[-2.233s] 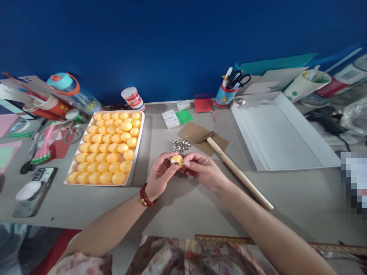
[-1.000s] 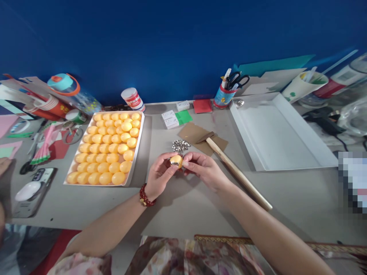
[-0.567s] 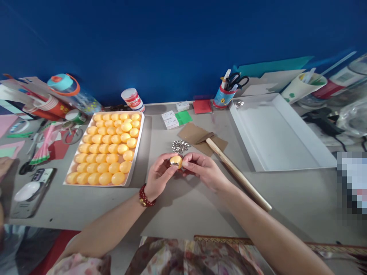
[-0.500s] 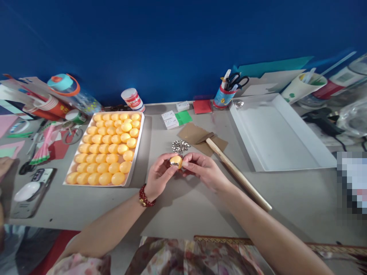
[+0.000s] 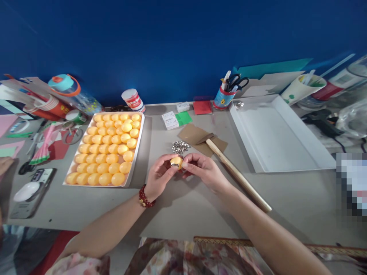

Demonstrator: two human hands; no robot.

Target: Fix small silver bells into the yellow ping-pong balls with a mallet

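My left hand (image 5: 160,173) and my right hand (image 5: 202,170) meet over the middle of the grey table, fingers closed on one small yellow ball (image 5: 176,162) with a silvery piece on its near side. The left hand, with a red bead bracelet at the wrist, cups the ball from the left. The right fingertips pinch it from the right. Just behind the hands lies a little heap of silver metal pieces (image 5: 180,147). A white tray (image 5: 140,139) to the left is packed with several rows of yellow balls (image 5: 107,147).
A wooden-handled mallet (image 5: 236,175) lies on brown paper right of my hands. An empty white tray (image 5: 279,133) stands at the right. A pen cup with scissors (image 5: 226,95), small boxes, a jar (image 5: 132,100), bottles, craft clutter and a phone (image 5: 28,191) line the back and left.
Both hands stay closed on the yellow ball in nearly the same spot. Only small finger shifts show.
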